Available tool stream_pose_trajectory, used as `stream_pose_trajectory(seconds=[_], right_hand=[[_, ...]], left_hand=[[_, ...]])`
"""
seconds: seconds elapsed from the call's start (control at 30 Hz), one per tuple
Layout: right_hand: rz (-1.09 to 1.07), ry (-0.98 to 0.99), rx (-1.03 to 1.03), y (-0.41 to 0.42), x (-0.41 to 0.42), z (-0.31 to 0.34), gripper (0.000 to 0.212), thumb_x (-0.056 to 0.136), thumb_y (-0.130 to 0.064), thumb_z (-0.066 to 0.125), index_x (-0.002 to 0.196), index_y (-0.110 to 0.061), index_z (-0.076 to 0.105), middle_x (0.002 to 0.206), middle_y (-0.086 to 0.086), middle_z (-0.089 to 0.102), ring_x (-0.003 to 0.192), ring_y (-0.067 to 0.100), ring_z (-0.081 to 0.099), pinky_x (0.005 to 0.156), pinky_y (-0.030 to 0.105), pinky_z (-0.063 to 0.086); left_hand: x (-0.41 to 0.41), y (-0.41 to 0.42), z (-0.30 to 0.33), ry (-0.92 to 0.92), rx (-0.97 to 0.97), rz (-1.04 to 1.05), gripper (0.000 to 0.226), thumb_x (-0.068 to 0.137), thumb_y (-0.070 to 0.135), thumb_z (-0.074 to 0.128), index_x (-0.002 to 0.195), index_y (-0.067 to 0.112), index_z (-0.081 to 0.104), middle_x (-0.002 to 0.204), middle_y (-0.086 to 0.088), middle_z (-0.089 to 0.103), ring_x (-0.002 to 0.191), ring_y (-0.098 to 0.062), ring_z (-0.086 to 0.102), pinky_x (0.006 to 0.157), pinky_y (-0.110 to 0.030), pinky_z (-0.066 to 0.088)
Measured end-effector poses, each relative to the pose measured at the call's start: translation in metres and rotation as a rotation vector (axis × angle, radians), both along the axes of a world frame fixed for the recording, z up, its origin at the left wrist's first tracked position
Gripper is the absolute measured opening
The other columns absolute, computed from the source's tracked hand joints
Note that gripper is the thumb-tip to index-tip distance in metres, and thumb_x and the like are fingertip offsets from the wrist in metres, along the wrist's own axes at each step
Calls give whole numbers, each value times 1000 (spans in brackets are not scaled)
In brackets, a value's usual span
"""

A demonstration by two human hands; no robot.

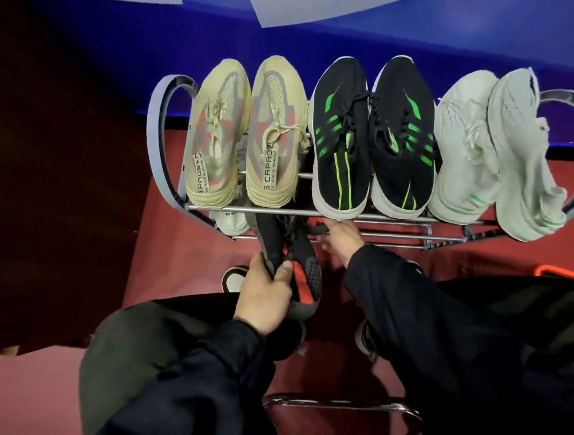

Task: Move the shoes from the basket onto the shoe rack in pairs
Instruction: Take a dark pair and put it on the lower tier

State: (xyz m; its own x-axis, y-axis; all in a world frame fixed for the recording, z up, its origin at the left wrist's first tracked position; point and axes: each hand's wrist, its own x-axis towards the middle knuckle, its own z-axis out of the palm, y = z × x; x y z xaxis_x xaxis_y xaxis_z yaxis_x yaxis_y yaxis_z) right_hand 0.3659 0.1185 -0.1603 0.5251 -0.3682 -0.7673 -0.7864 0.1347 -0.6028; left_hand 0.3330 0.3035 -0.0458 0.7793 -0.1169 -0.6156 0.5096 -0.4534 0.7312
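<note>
L hand point(262, 296) fingers grip black/red shoe point(293, 268) at shoe rack point(312, 212) front-left; R hand point(340, 242) under front rail, fingers' state unclear.

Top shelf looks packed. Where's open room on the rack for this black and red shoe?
Top tier is full: beige pair, black-green pair, pale pair. Bare bars show on the lower tier, right of the right hand. Its left end is crowded by a white shoe and the held shoe in the left hand.

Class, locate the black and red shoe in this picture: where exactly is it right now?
The black and red shoe is gripped in the left hand, low and centre-left in the head view, its front end pushed under the shoe rack's front rail, just below the beige pair.
</note>
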Motion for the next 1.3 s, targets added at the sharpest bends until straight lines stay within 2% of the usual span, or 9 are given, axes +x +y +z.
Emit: stream_pose_trajectory(seconds=[0.13,0.23,0.37,0.47,0.6,0.73,0.9,1.07,1.3], right_hand=[[105,-16,-24,-16,-7,-37,31,71,-68,51,77,-45,70,99,8,75,96,34,69,92,50,54],[31,-31,-95,-16,-19,11,57,67,-72,51,103,-30,61,116,6,68,105,29,65,98,47,51],[57,5,167,-4,-59,64,33,94,-55,51,103,-25,62,87,1,69,68,20,67,73,38,55],[-70,-56,300,4,-90,100,41,95,-58,49,114,-24,64,101,3,75,84,22,73,64,35,59],[-9,-181,200,-1,-132,120,28,96,-44,58,120,-30,54,110,0,70,75,20,71,56,31,54],[-92,-189,184,-12,-144,104,20,99,-27,56,118,-34,56,85,2,66,41,15,51,37,18,34],[-223,-179,-47,-53,-99,62,42,100,-25,52,139,-30,37,90,8,66,36,11,46,34,16,33],[-273,-74,-115,-81,-56,32,20,100,-28,51,110,-12,44,93,13,59,31,4,50,31,16,35],[-135,-90,-101,-75,-45,-4,29,101,-29,50,124,-13,52,87,-2,65,57,15,63,52,25,47]], left_hand=[[0,1,-4,-9,-3,16,13,100,13,56,112,12,54,94,4,66,87,-13,61,87,-29,47],[0,-7,4,-6,-2,-24,11,100,12,56,110,16,53,88,12,62,80,-6,57,76,-17,41],[-5,-24,10,43,-26,-138,15,100,13,56,115,12,58,96,3,68,83,-8,61,66,-5,43],[-12,-43,16,56,-87,-177,23,102,11,52,123,3,58,106,-4,70,89,-10,65,75,-7,49],[-17,-66,5,22,-99,-205,43,95,38,54,126,8,58,117,-9,73,111,-26,68,105,-42,50],[-16,-85,-1,24,-17,-320,72,88,66,44,142,20,52,138,-2,63,131,-21,56,117,-42,37],[-10,-96,4,75,-5,-253,85,88,70,39,156,19,34,158,-1,41,148,-23,36,124,-43,25],[-13,-78,-14,43,-1,-207,104,73,81,38,160,28,14,164,0,29,154,-18,20,127,-41,17],[-12,-69,-24,-86,72,-241,85,92,60,42,160,32,-1,162,-4,30,148,-16,31,116,-24,23]])
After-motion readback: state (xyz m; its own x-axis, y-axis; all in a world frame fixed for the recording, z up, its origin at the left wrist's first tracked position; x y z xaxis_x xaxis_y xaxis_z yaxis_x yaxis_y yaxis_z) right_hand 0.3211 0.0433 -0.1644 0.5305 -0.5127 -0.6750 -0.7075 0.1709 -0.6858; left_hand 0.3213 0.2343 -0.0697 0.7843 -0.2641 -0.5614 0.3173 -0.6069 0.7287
